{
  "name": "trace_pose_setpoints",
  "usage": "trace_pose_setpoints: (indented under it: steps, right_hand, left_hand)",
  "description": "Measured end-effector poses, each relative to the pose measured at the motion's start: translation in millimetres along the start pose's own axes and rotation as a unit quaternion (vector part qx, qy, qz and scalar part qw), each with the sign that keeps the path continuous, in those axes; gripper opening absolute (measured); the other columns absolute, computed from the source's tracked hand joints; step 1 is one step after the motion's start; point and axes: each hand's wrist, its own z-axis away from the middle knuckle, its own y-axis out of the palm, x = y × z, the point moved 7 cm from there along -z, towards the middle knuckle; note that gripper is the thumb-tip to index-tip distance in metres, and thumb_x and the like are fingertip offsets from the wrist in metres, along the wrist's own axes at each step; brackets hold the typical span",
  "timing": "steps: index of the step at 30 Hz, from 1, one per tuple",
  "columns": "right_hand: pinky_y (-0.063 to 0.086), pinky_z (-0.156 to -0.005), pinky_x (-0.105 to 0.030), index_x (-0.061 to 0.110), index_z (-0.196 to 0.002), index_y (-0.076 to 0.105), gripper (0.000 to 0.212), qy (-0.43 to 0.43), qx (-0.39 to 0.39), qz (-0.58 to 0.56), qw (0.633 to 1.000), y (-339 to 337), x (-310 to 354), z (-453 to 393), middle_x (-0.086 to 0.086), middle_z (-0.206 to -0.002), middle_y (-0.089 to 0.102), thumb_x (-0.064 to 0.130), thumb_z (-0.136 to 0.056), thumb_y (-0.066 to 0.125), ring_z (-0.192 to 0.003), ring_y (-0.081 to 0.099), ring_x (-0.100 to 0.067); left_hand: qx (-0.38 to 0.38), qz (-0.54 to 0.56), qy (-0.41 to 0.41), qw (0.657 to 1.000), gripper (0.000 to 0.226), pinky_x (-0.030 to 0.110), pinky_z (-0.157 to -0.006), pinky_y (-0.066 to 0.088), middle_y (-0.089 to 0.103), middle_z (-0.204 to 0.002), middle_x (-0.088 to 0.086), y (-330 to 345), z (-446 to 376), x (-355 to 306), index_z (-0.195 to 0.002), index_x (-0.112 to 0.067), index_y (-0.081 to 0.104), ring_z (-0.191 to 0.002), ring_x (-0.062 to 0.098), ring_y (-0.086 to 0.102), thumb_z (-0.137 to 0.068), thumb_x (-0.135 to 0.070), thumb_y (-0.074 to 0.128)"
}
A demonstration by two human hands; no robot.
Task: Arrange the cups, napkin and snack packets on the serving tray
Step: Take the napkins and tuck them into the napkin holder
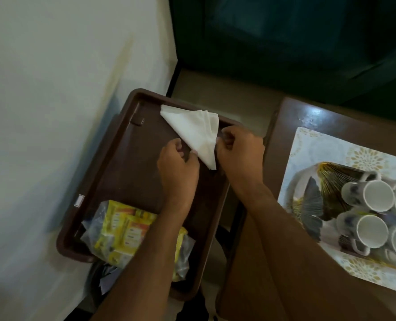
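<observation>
A brown serving tray (113, 163) lies in the middle of the view. A white napkin (193, 128) folded into a triangle rests over the tray's far right part. My left hand (177, 165) pinches the napkin's left edge near its lower tip. My right hand (238, 151) pinches the right edge, fingers curled. Yellow snack packets (125, 230) in clear wrap lie at the tray's near end, partly under my left forearm. Several white cups (375, 200) lie on their sides on the table to the right.
The cups rest on a patterned plate (308, 198) over a white and gold placemat (326, 149) on a dark wooden table (292, 112). A pale wall (53, 89) runs along the tray's left side. A dark green panel (285, 42) stands behind.
</observation>
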Motion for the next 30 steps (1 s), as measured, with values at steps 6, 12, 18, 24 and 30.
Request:
trace_pose_setpoints:
  steps: [6, 12, 18, 24, 30]
  right_hand:
    - [0.057, -0.084, -0.031, 0.008, -0.104, 0.077, 0.019, 0.044, -0.015, 0.006, 0.999, 29, 11, -20, -0.004, -0.098, 0.077, 0.022, -0.09, 0.075, -0.089, 0.07, -0.017]
    - [0.022, -0.063, -0.003, 0.014, -0.112, 0.07, 0.034, 0.114, -0.043, 0.005, 0.993, 43, 4, -21, 0.004, -0.098, 0.073, 0.031, -0.084, 0.081, -0.084, 0.058, -0.004]
    - [0.049, -0.076, -0.01, 0.014, -0.114, 0.075, 0.028, 0.147, -0.051, -0.028, 0.987, 45, 2, -20, 0.003, -0.095, 0.075, 0.017, -0.086, 0.08, -0.086, 0.069, -0.007]
    - [0.04, -0.078, -0.007, 0.016, -0.102, 0.077, 0.014, 0.145, -0.086, -0.007, 0.986, 36, 5, -12, 0.0, -0.118, 0.064, 0.018, -0.088, 0.076, -0.101, 0.059, -0.009]
    - [0.028, -0.066, 0.004, 0.014, -0.104, 0.075, 0.014, 0.161, -0.102, -0.011, 0.982, 36, 3, -8, -0.002, -0.121, 0.063, 0.017, -0.09, 0.074, -0.094, 0.062, -0.007]
  left_hand:
    - [0.012, 0.031, -0.02, 0.999, 0.043, 0.022, -0.087, 0.053, 0.068, -0.128, 0.0, 0, -24, 3, -0.138, -0.013, 0.06, -0.103, 0.007, 0.066, -0.096, -0.015, 0.069]
    - [0.024, 0.037, -0.013, 0.999, 0.045, 0.009, -0.076, 0.048, 0.068, -0.126, 0.0, 5, -33, 1, -0.139, -0.012, 0.059, -0.098, 0.004, 0.065, -0.095, -0.012, 0.07]
    - [0.021, 0.04, -0.021, 0.999, 0.044, 0.009, -0.069, 0.046, 0.067, -0.118, -0.005, 8, -37, 5, -0.137, -0.014, 0.059, -0.084, -0.003, 0.062, -0.095, -0.013, 0.072]
    - [0.01, 0.065, -0.049, 0.997, 0.049, 0.01, -0.067, 0.043, 0.069, -0.119, -0.006, 11, -43, 10, -0.141, -0.015, 0.057, -0.08, -0.007, 0.059, -0.095, -0.019, 0.073]
    - [0.019, 0.146, -0.098, 0.984, 0.048, 0.034, -0.093, 0.06, 0.071, -0.117, -0.002, 14, -48, 11, -0.14, -0.013, 0.059, -0.102, 0.012, 0.07, -0.094, -0.02, 0.073]
